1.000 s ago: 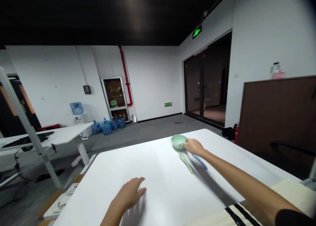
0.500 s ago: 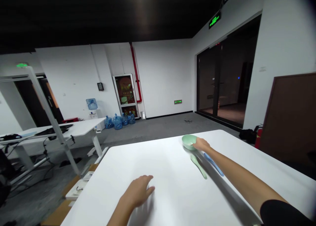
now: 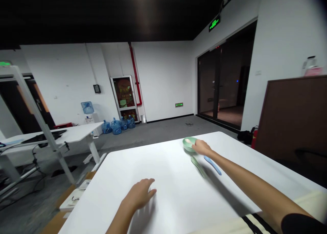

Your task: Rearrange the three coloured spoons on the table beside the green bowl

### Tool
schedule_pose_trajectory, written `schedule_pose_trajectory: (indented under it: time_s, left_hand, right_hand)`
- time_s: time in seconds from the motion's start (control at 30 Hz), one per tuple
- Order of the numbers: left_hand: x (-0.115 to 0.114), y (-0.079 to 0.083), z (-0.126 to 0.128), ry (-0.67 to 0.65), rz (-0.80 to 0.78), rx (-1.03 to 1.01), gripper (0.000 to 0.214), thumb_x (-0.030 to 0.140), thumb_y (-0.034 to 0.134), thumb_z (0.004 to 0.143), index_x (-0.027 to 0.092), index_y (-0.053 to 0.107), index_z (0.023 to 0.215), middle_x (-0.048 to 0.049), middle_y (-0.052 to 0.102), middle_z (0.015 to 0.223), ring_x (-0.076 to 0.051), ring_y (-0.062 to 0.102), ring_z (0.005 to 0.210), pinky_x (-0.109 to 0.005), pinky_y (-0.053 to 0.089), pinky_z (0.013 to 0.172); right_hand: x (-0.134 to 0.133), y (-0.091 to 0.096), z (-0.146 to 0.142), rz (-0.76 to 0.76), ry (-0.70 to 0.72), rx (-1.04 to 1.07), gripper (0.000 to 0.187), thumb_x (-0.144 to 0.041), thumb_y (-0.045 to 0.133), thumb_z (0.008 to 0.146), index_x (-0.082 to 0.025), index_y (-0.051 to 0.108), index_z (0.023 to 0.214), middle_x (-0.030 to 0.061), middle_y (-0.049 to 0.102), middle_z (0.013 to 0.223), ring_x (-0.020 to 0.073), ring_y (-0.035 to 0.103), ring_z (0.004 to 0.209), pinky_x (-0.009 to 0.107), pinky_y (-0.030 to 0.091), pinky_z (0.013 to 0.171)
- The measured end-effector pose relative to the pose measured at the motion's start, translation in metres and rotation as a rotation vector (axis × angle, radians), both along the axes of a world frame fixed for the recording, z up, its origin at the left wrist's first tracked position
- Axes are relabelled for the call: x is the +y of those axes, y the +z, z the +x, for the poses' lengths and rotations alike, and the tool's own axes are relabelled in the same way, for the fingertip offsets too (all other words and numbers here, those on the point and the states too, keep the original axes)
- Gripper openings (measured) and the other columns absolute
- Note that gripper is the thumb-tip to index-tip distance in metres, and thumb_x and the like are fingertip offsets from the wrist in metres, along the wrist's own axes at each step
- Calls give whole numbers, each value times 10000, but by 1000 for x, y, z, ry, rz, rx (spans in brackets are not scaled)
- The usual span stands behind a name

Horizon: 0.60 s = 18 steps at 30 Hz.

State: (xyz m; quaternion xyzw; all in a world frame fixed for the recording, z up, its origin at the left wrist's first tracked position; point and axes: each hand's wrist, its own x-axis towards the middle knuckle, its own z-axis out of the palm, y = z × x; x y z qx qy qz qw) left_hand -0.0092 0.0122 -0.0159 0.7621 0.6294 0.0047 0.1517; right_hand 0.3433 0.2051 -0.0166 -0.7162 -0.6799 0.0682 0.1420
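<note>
A green bowl (image 3: pixel 186 148) stands near the far edge of the white table (image 3: pixel 168 193). My right hand (image 3: pixel 202 147) reaches to its right rim with closed fingers. They grip a pale spoon (image 3: pixel 188 141), whose rounded end shows inside the bowl; most of the handle is hidden by the fingers. Below the bowl lies a green spoon (image 3: pixel 198 166), partly in the arm's shadow. A blue spoon (image 3: pixel 213 165) rests beside it, close under my right forearm. To the left, my left hand (image 3: pixel 140 193) hovers low at the table with thumb and fingers apart, holding nothing.
Striped cream cloth (image 3: pixel 245 225) shows at the near edge. Boxes (image 3: pixel 74 200) stand low along the left side. Another white desk (image 3: pixel 76 133) with a metal post is farther left. Blue water bottles (image 3: pixel 116 126) stand by the back wall; a brown panel (image 3: pixel 291 121) is at right.
The view has swung slightly right. The pale spoon's rounded end now shows in the bowl, with my right hand still at the rim. My left hand keeps its pose.
</note>
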Motion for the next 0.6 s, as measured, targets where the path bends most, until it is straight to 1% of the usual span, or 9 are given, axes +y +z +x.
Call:
schedule_pose_trajectory:
  time_s: [0.1,0.17,0.23,0.33,0.47,0.6]
  left_hand:
    - [0,0,-1,-12,-3,-1,579,530,397,876,263,464,1385,-77,549,1381,-292,514,1242,-420,397,1017]
    - [-1,0,0,-22,-3,-3,576,527,406,874,263,468,1382,-78,548,1384,-296,511,1247,-424,398,1017]
    - [-3,0,0,-27,-2,-2,577,527,410,873,263,467,1383,-79,542,1391,-296,503,1258,-424,395,1023]
    - [-5,2,1,-28,-3,7,580,521,405,878,254,460,1390,-89,535,1395,-292,502,1260,-422,392,1029]
    - [-9,5,2,-25,-10,13,589,525,400,880,242,455,1394,-101,533,1394,-289,512,1247,-423,393,1030]
    - [-10,7,2,-19,-12,15,583,522,400,880,244,460,1390,-101,539,1386,-283,516,1243,-415,394,1026]
  right_hand:
    - [-27,2,-8,-17,84,5,314,-421,492,834,-155,658,840,109,679,891,198,621,760,243,358,590]
    - [-43,0,-13,-43,126,10,286,-401,512,815,-155,656,788,93,675,833,180,609,717,234,343,573]
    - [-54,-5,-19,-71,138,15,251,-371,533,792,-159,648,723,74,665,766,165,600,680,227,332,560]
    - [-65,-12,-27,-121,144,39,222,-336,546,768,-161,637,665,53,648,682,147,589,615,222,336,540]
    - [-72,-19,-35,-204,153,119,207,-313,551,760,-151,637,663,44,646,616,133,582,536,223,357,513]
    - [-78,-25,-41,-217,173,141,198,-303,570,766,-156,621,644,39,659,598,137,606,545,223,378,520]
